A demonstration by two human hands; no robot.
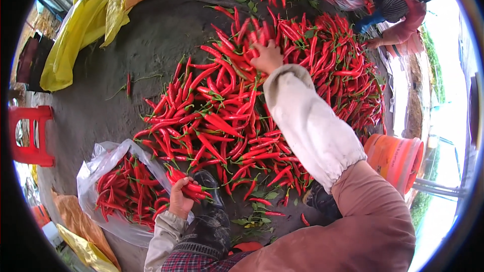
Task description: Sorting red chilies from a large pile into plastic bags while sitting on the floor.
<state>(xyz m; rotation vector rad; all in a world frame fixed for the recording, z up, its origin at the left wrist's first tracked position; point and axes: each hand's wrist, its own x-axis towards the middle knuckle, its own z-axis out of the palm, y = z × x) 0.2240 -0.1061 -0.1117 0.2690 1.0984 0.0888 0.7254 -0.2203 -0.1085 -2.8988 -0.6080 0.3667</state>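
Head view, left to right: red stool; clear bag of chillies; left hand gripping chilli bunch beside it; chilli pile; right hand buried there, fingers hidden; orange bucket.

A cream oversleeve with an elastic cuff covers the right forearm at frame centre, over a dusty-pink garment at lower right. The left arm at lower centre wears a beige sleeve; plaid cloth shows at the bottom edge.
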